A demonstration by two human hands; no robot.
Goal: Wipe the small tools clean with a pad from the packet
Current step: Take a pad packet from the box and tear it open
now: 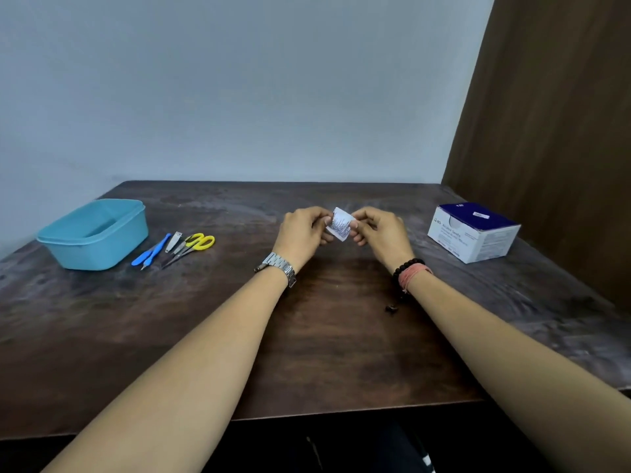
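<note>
Packet [339, 222] pinched betw. L hand [302, 233] & R hand [382, 233] over dark wood table [341, 336], grey wall [239, 80] behind.

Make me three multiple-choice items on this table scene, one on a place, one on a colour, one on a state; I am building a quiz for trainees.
1. Where do the small tools lie?
A. inside the tub
B. on the table beside the blue tub
C. on the box

2. What colour are the scissors' handles?
A. yellow
B. red
C. black

3. What is the state of the packet?
A. lying flat on the table
B. tucked in the box
C. pinched between both hands above the table

Answers: 1 B, the tools rest on the table just right of the blue tub. 2 A, the scissors have yellow loops. 3 C, the left hand and right hand each pinch one side of it.
</note>
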